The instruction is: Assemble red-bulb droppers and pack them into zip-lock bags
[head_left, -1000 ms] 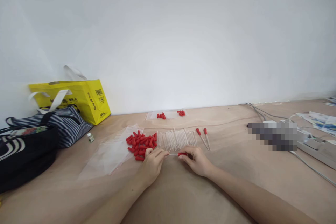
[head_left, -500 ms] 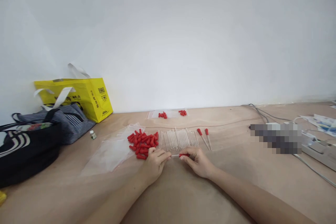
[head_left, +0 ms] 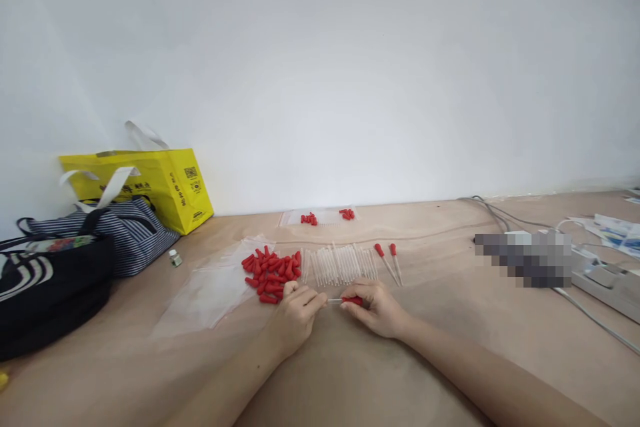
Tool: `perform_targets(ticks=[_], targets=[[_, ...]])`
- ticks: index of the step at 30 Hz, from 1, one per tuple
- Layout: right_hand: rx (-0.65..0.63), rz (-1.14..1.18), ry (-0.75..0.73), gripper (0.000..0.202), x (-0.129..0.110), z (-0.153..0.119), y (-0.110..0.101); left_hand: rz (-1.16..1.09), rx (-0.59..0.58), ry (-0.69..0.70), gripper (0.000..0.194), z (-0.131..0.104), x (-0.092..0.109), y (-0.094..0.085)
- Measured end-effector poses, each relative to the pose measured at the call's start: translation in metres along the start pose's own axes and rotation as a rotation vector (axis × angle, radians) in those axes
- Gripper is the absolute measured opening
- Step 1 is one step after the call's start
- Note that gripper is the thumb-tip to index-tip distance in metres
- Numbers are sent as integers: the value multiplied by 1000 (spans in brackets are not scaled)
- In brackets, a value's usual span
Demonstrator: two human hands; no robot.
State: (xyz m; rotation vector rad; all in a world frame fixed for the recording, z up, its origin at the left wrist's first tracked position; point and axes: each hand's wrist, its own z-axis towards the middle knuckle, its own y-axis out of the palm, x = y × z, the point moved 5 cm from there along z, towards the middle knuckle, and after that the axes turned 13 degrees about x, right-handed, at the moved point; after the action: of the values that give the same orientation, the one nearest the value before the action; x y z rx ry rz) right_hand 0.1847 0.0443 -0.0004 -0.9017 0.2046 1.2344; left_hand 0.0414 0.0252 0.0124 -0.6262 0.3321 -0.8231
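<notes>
The left hand (head_left: 293,319) pinches a clear tube (head_left: 335,301); the right hand (head_left: 383,310) holds the red bulb (head_left: 354,301) at its end, probably to keep both in line. Loose bulbs (head_left: 271,277) lie on the counter (head_left: 440,280) near the left hand, likely for easy reach.

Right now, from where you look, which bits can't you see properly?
In the head view:
- The clear tube's left end: hidden by the left hand.
- Part of the red cap: covered by fingers of the right hand.
- What's under the blocky patch near the power strip: pixelated.
- Any words on the little bottle: too small.
- The black bag's left side: cut off by the picture's edge.
</notes>
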Motion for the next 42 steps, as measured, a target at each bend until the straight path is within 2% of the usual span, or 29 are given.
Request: perform_targets(ticks=[8,16,22,26,36,42], targets=[[15,-61,-30,15,-3,1,1,17,77,19,27,0,3,0],[10,-111,-98,16,-7,3,5,58,91,34,31,0,6,0],[140,-419,-263,16,-6,1,-6,152,127,27,30,3,5,-2],[145,-519,-343,18,-9,-1,-10,153,162,48,27,4,5,-3],[128,-496,-386,18,-18,-1,-4,110,191,124,24,7,11,-8],[122,-466,-410,19,-20,-2,-1,49,217,45,29,5,10,-7]])
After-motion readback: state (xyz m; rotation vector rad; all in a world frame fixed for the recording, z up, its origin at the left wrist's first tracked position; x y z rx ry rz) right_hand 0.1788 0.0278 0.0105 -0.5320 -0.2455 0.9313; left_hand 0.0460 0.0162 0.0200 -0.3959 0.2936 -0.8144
